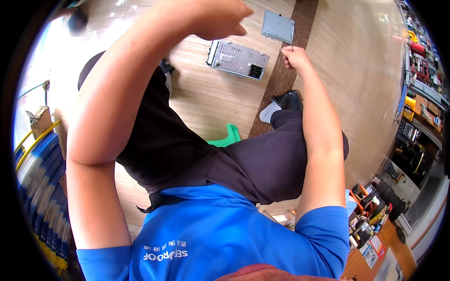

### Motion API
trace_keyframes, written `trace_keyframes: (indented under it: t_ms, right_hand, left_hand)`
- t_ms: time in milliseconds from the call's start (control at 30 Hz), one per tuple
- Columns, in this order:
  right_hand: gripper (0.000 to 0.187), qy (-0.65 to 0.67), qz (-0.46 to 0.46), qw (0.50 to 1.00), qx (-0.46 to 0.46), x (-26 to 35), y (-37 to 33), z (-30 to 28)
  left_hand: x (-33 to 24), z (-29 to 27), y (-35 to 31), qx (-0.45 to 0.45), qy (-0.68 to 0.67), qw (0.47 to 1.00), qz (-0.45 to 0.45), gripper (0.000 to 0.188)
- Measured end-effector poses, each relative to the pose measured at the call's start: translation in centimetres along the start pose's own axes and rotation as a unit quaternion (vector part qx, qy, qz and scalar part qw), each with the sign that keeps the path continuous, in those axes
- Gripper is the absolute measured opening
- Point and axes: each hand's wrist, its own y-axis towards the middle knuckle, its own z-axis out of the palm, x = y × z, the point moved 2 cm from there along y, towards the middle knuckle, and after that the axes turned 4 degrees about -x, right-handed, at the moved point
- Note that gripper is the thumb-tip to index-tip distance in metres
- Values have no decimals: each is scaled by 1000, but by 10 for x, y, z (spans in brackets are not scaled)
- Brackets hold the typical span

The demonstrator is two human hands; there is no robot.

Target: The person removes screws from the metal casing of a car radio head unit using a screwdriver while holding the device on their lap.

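Observation:
A silver metal electronics box (pixel 236 58), with a dark socket block at its right end, lies on the floor in front of me. Beyond its right end is a flat grey metal cover plate (pixel 278 27) with small slots along one edge. My left hand (pixel 218 19) hovers above the box, partly cut off by the upper edge; thumb and finger stand apart with nothing visible between them. Close below the plate, my right hand (pixel 296 59) is closed. A thin dark tip shows above its fingers, too small to name.
A green plastic piece (pixel 228 136), perhaps a stool's edge, shows between my legs. My shoe (pixel 288 100) rests near the dark floor strip. Blue-and-white packages (pixel 42 187) stand at the left. Shelves with tools (pixel 422 65) and a cluttered wooden bench (pixel 375 234) line the right.

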Motion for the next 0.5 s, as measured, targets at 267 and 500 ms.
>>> trace_keyframes:
  t_ms: [267, 500]
  right_hand:
    - [18, -365, -125, 923, -10, -35, 94, 7]
    - [24, -358, -153, 921, -11, -36, 149, 35]
  left_hand:
    - [0, 15, 46, 59, -1, 997, 50, 30]
    - [23, 39, 73, 5, -3, 1000, 26, 45]
